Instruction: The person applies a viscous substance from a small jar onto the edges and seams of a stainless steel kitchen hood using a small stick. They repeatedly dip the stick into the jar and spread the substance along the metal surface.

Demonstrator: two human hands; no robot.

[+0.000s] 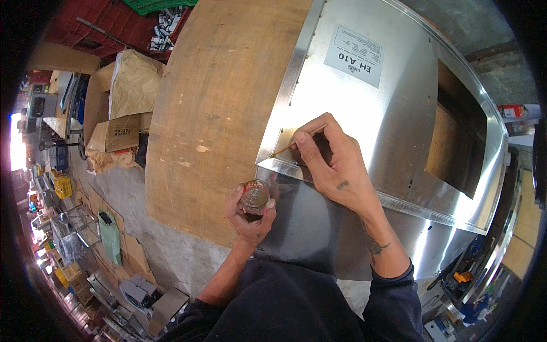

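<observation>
R hand [335,162] pinches thin stick [283,151], tip at metal panel's [393,114] near-L corner, w/ L hand [249,227] gripping small jar [254,195] just below, apparently mid-dab; next touch prob. calls for steady fingers.

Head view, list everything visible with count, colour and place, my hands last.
Metal housing: one, silver, centre to right
Label: one, pale grey, on the housing
Thin stick: one, brown, at the housing's corner
Jar: one, brownish, lower centre
Wooden board: one, brown, left of the housing
Cardboard box: one, brown, left
Crates: at least two, red and green, upper left
Bag: one, green, lower left
Other clutter: uncountable, mixed colours, both edges
Sleeves: two, dark, lower edge
Left hand: one, bare, around the jar
Right hand: one, bare, pinching the stick
</observation>
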